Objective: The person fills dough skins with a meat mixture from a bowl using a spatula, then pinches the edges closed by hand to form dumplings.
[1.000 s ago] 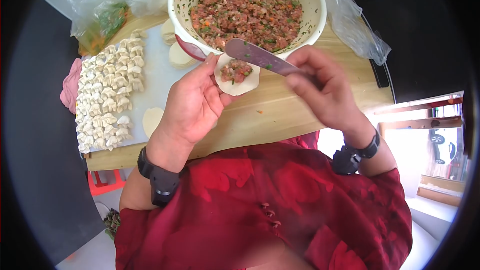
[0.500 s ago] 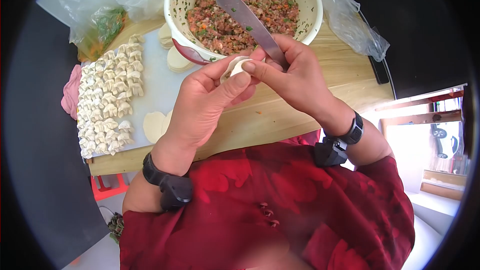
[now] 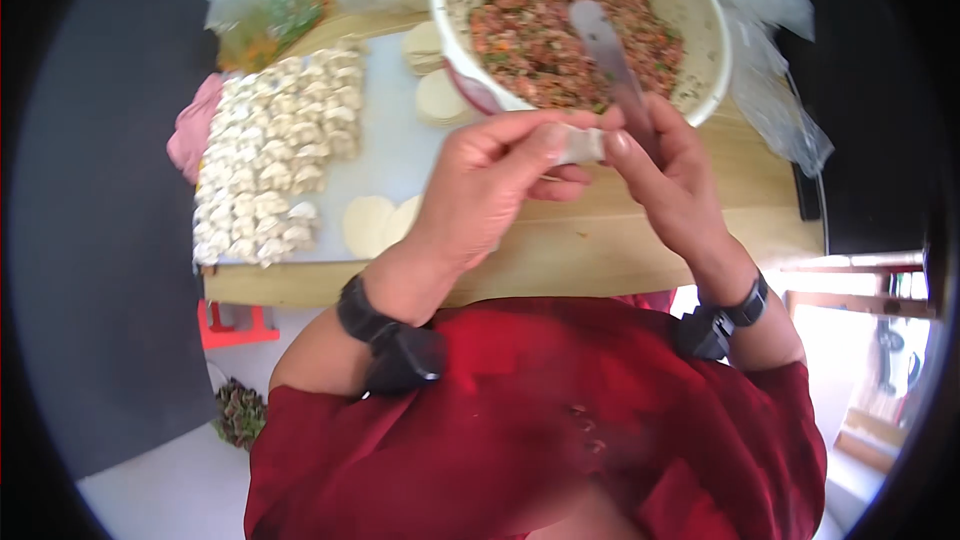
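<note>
Between both my hands, just below the bowl's near rim, a folded dumpling (image 3: 581, 146) is pinched. My left hand (image 3: 480, 185) grips its left end between thumb and fingers. At its right end are the thumb and fingertips of my right hand (image 3: 670, 185), which also holds a flat metal spatula (image 3: 610, 50) against the palm. The spatula's rounded tip points up over the meat filling (image 3: 530, 20). That filling, with green and orange bits, lies in a large cream bowl (image 3: 712, 60).
Rows of finished dumplings (image 3: 280, 140) cover the left of a pale board (image 3: 385, 155). Round wrappers (image 3: 440, 98) are stacked by the bowl, and more wrappers (image 3: 370, 225) lie near the front edge. Plastic bags (image 3: 775, 110) flank the bowl on the wooden table (image 3: 560, 255).
The whole view has shifted, so bowl and board appear further right. The wrapper, earlier partly open and rounded, now looks folded and narrower between my fingers.
</note>
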